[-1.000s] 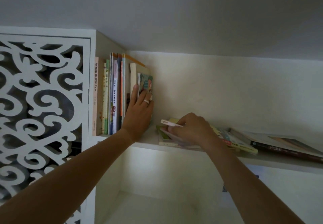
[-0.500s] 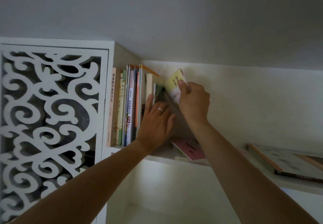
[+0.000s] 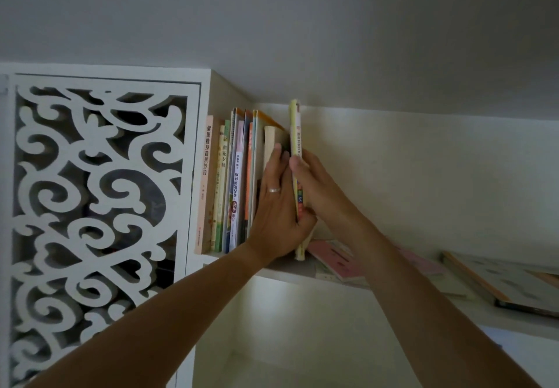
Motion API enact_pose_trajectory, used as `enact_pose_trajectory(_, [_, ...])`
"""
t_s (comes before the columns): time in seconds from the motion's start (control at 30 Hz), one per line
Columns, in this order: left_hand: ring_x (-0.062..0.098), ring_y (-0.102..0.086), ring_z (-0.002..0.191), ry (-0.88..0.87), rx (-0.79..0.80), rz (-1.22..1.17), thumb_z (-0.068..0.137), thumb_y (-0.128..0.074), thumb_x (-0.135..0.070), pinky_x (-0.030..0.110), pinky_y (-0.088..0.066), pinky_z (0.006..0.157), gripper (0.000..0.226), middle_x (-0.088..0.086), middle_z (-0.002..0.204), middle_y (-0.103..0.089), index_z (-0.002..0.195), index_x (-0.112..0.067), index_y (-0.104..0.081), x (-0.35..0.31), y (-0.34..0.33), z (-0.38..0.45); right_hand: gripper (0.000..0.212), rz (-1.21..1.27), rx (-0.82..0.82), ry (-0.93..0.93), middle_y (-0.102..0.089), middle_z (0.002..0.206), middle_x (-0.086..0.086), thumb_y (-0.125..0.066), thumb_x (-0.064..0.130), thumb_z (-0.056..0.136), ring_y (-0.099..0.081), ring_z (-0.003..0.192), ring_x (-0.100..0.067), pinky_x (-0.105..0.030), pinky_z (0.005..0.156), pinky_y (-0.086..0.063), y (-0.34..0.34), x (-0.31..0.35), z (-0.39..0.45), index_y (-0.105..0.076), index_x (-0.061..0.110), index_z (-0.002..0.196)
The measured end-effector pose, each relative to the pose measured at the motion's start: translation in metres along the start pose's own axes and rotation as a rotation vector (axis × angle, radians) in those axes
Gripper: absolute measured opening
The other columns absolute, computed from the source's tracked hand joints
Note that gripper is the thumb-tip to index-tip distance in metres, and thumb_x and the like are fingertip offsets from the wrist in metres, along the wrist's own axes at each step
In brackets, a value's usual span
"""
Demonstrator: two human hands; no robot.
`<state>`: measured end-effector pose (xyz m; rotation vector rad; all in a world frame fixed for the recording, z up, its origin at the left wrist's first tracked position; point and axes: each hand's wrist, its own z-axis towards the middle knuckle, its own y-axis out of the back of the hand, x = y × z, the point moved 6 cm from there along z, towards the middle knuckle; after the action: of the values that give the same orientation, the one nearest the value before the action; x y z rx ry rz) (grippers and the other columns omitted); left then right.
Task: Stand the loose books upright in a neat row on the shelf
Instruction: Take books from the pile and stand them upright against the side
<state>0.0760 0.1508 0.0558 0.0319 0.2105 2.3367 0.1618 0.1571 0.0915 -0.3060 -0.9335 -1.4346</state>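
Observation:
A row of upright books stands at the left end of the white shelf. A thin yellow book stands upright at the right end of that row. My left hand, wearing a ring, lies flat against the row with its thumb under the yellow book's left face. My right hand presses the yellow book's right face, thumb on its spine. A pink book lies flat on the shelf just right of the row.
More books lie flat at the right end of the shelf. A white carved lattice panel closes the shelf's left side. The ceiling hangs close above the book tops. A lower compartment opens beneath.
My right hand lifted the yellow book off the flat pile, tilted it up and set it upright against the row. My left hand stayed on the row and now clamps the book too.

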Motion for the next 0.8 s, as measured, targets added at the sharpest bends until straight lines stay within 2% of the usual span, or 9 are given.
enact_pose_trajectory(0.1, [0.04,0.008,0.158,0.009,-0.064,-0.05,0.095,-0.061,-0.016,0.064,-0.02,0.123,0.092,0.023,0.168,0.015,0.158,0.01,0.0,0.009,0.005,-0.003,0.073,-0.044,0.182,-0.117,-0.036,0.16,0.02,-0.034,0.085,0.09,-0.046,0.139,-0.004,-0.048,0.116,-0.042,-0.013,-0.028,-0.017,-0.019,0.056,0.155])
enact_pose_trajectory(0.23, [0.04,0.004,0.158,-0.02,-0.047,-0.011,0.097,-0.059,-0.011,0.064,-0.023,0.122,0.085,0.025,0.167,0.009,0.156,0.014,-0.004,0.004,0.012,-0.007,0.078,-0.12,0.276,-0.196,-0.015,0.167,0.026,-0.022,0.092,0.084,-0.02,0.153,-0.004,-0.048,0.126,-0.023,-0.02,-0.043,-0.035,-0.007,0.061,0.154])
enact_pose_trajectory(0.33, [0.036,0.002,0.159,-0.062,0.01,-0.011,0.098,-0.059,-0.017,0.055,-0.026,0.125,0.085,0.028,0.167,0.005,0.155,0.015,-0.006,-0.005,0.015,-0.012,0.072,-0.372,0.307,-0.296,-0.025,0.167,0.013,-0.015,0.081,0.094,-0.027,0.153,-0.016,-0.043,0.124,-0.022,-0.014,-0.044,-0.046,-0.016,0.049,0.159])
enact_pose_trajectory(0.43, [0.035,0.005,0.159,0.016,-0.027,0.016,0.093,-0.075,-0.02,0.046,-0.027,0.127,0.1,0.026,0.167,0.009,0.157,0.012,-0.005,-0.001,0.01,-0.016,0.077,-0.685,0.352,-0.448,-0.04,0.161,-0.003,-0.014,0.077,0.096,-0.041,0.143,-0.027,-0.037,0.113,-0.032,0.003,-0.038,-0.062,-0.034,0.036,0.158])
enact_pose_trajectory(0.53, [0.033,0.007,0.159,0.072,-0.102,0.125,0.089,-0.072,0.002,0.051,-0.03,0.125,0.096,0.02,0.169,0.01,0.162,-0.004,-0.011,-0.008,0.0,-0.017,0.069,-0.865,0.53,-0.495,-0.043,0.157,0.005,-0.039,0.07,0.098,-0.042,0.142,-0.022,-0.021,0.103,-0.032,0.016,-0.027,-0.087,-0.035,0.033,0.157])
enact_pose_trajectory(0.57, [0.029,0.007,0.159,0.085,-0.117,0.153,0.087,-0.066,0.012,0.05,-0.031,0.124,0.093,0.018,0.169,0.008,0.163,-0.011,-0.017,-0.012,-0.002,-0.015,0.071,-0.953,0.55,-0.509,-0.047,0.153,0.005,-0.052,0.068,0.094,-0.047,0.137,-0.022,-0.023,0.1,-0.036,0.024,-0.026,-0.096,-0.039,0.032,0.154])
enact_pose_trajectory(0.63, [0.027,0.004,0.16,0.098,-0.115,0.144,0.081,-0.056,0.026,0.051,-0.036,0.121,0.093,0.011,0.17,0.005,0.16,-0.017,-0.033,-0.021,-0.007,-0.012,0.076,-1.069,0.464,-0.535,-0.057,0.142,0.001,-0.068,0.066,0.083,-0.058,0.118,-0.023,-0.031,0.094,-0.047,0.041,-0.031,-0.103,-0.048,0.031,0.147])
enact_pose_trajectory(0.7, [0.032,-0.002,0.16,0.082,-0.123,0.111,0.076,-0.051,0.032,0.055,-0.04,0.118,0.085,0.001,0.169,0.002,0.15,-0.011,-0.049,-0.022,-0.012,-0.011,0.059,-1.072,0.37,-0.525,-0.064,0.129,-0.006,-0.068,0.052,0.086,-0.06,0.101,-0.023,-0.029,0.079,-0.048,0.055,-0.04,-0.1,-0.059,0.023,0.137])
enact_pose_trajectory(0.8, [0.033,-0.008,0.159,0.113,-0.147,0.128,0.08,-0.052,0.029,0.054,-0.04,0.118,0.069,-0.004,0.168,-0.002,0.138,-0.007,-0.06,-0.017,-0.013,-0.011,0.037,-0.905,0.013,-0.459,-0.069,0.101,-0.016,-0.059,0.041,0.097,-0.064,0.083,-0.029,-0.028,0.061,-0.045,0.09,-0.033,-0.091,-0.071,0.008,0.107])
